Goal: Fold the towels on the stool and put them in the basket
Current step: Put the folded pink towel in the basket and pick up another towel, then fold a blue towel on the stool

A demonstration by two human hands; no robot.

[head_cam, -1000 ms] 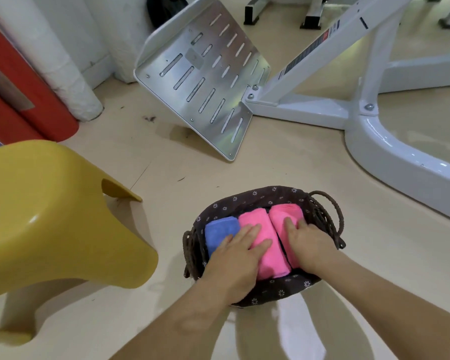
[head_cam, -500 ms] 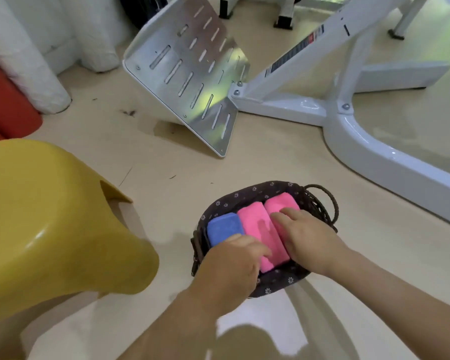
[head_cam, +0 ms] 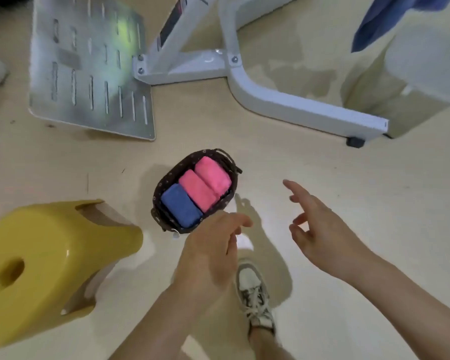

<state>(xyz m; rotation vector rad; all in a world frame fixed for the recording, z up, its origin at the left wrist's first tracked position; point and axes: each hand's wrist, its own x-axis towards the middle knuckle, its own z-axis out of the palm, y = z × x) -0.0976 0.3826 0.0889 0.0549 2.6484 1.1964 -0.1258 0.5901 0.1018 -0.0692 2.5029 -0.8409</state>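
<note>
A dark brown woven basket [head_cam: 158, 189] sits on the floor. Inside lie a folded blue towel [head_cam: 181, 205] and two folded pink towels [head_cam: 197, 190] [head_cam: 213, 175], side by side. The yellow plastic stool [head_cam: 44, 261] stands at the lower left with nothing on its top. My left hand [head_cam: 211, 253] hovers just below and right of the basket, fingers loosely bent, holding nothing. My right hand [head_cam: 320, 227] is off to the basket's right, fingers spread, holding nothing.
A slotted metal plate [head_cam: 89, 71] and a white machine frame [head_cam: 283, 97] lie beyond the basket. A blue cloth [head_cam: 382, 16] hangs at the top right over a white object. My sneakered foot [head_cam: 255, 292] stands on the beige floor below my hands.
Both hands have lifted off the towels and drawn back out of the basket. The view has risen and pulled away, so the basket looks smaller.
</note>
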